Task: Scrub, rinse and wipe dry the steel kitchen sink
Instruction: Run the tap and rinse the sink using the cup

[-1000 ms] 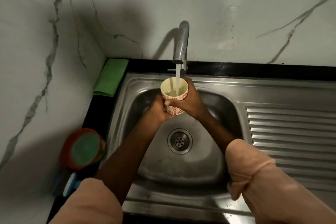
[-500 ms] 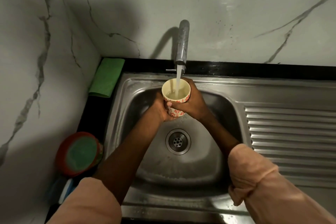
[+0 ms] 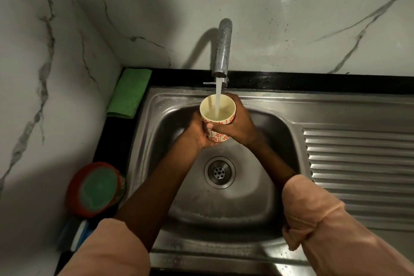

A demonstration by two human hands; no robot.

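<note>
Little has moved since a moment ago: the water in the cup point(image 3: 217, 116) stands higher. Both hands keep their grip clamped on it, left hand point(image 3: 197, 133) low, right hand point(image 3: 237, 125) round the side, under the running tap point(image 3: 222, 49), above the steel sink point(image 3: 224, 197). A green cloth point(image 3: 128, 93) lies left of the tap.

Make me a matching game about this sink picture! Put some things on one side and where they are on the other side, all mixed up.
Things:
1. cup
2. green cloth
3. drain
4. red lid

Places:
A. in the bottom of the sink
B. under the running tap, held by the left hand and right hand
C. on the counter, back left corner
D. on the counter, left of the sink, nearer the person

Pairs: 1-B, 2-C, 3-A, 4-D
</note>
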